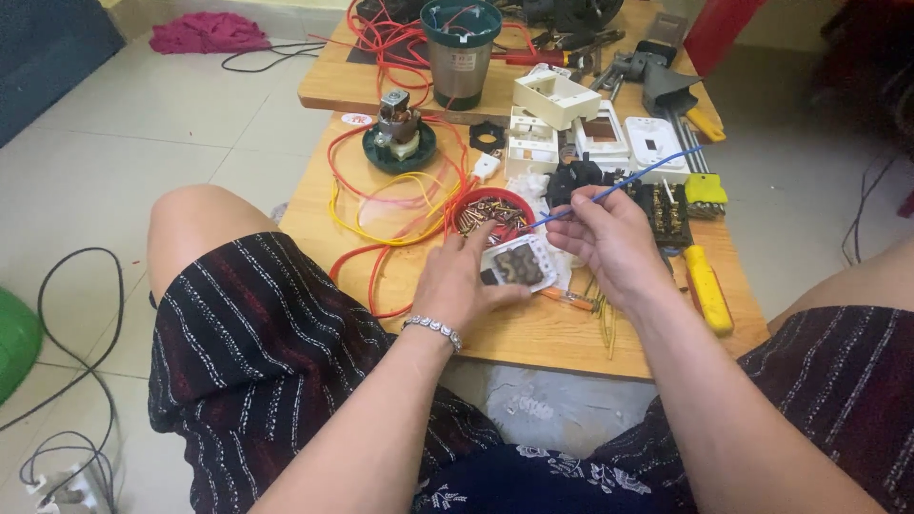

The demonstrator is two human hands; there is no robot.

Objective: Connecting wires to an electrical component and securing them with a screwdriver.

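Together, two hands work: left hand (460, 282) lies spread on one white rectangular switch module (519, 266); right hand (607, 240) pinches one thin blue wire (636, 177). One red round screw bowl (492, 213) sits at eleven o'clock.

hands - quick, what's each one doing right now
Left hand: open, fingers resting on the white switch module.
Right hand: closed, pinching the blue wire.

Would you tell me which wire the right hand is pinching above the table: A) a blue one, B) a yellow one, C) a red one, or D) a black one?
A: the right hand pinches a thin blue wire that runs up and to the right from its fingertips, while the left hand rests on a small white switch module.
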